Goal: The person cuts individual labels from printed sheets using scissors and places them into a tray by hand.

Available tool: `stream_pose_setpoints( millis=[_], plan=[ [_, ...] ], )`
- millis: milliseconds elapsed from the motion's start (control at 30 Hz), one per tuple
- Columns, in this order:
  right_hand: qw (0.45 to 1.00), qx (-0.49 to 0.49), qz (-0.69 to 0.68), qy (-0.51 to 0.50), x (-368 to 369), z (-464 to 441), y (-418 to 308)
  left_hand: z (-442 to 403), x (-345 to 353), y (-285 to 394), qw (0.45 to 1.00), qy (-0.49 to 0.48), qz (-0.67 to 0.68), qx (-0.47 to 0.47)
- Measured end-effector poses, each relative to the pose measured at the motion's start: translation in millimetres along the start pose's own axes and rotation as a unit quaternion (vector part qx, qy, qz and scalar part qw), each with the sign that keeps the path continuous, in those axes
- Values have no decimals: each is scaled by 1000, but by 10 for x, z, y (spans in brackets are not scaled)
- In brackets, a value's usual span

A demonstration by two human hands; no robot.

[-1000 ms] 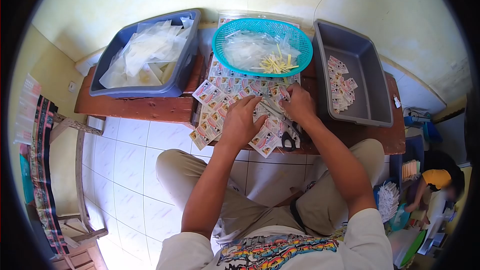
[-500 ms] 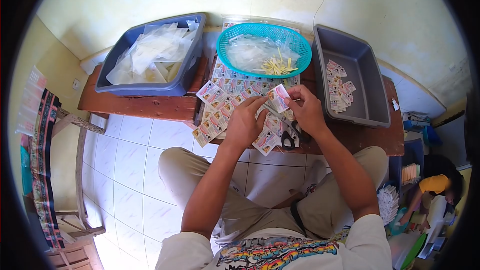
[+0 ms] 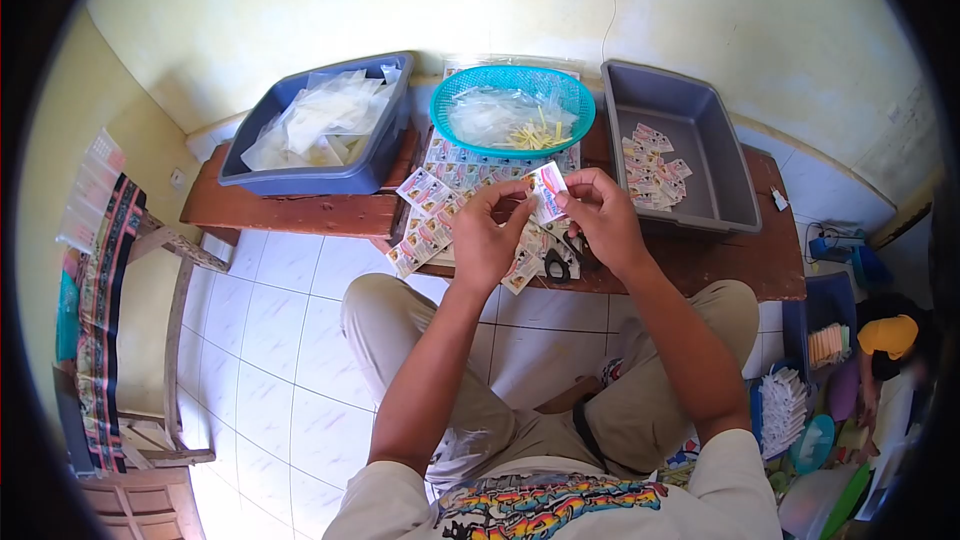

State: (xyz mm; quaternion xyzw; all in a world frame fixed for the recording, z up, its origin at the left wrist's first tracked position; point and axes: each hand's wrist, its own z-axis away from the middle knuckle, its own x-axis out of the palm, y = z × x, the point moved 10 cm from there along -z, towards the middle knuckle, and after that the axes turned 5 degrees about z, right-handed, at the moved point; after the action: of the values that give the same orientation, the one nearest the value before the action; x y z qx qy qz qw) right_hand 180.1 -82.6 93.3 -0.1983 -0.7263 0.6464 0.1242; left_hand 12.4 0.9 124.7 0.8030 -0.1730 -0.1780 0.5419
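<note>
At the left, bags (image 3: 325,115) are held in the tub (image 3: 300,183); in the middle, other bags (image 3: 490,112) and strips (image 3: 538,135) are contained by the basket (image 3: 441,108); at the right, small labels (image 3: 655,175) are placed in the tray (image 3: 718,175); before the basket, label sheets (image 3: 427,192) are spread on the bench (image 3: 745,278).

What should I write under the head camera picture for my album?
Left hand and right hand hold one small card, with scissors nearby and a turquoise basket behind.
</note>
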Motion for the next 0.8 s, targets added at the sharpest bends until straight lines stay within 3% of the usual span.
stream_pose_setpoints(
  millis=[167, 233, 400, 467, 700, 800],
  plan=[
    [999, -35, 3, 2, -21, 103, -229, 105, 17, 88, 999, 18, 29, -34],
    [999, -40, 3, 1, -20, 119, -277, 125, 22, 45, 993, 21, 108, -38],
    [998, -48, 33, 21, 31, 193, -512, 197, -61, 114, 992, 22, 126, 18],
    [991, -100, 78, 41, 20, 175, -616, 196, -76, 91, 991, 18, 133, 22],
    [990, -62, 120, 46, 31, 112, -587, 161, -62, -30, 989, 29, 142, 15],
    [988, -93, 113, 56, 10, 57, -593, 102, -8, -57, 987, 29, 161, 2]
  ],
)
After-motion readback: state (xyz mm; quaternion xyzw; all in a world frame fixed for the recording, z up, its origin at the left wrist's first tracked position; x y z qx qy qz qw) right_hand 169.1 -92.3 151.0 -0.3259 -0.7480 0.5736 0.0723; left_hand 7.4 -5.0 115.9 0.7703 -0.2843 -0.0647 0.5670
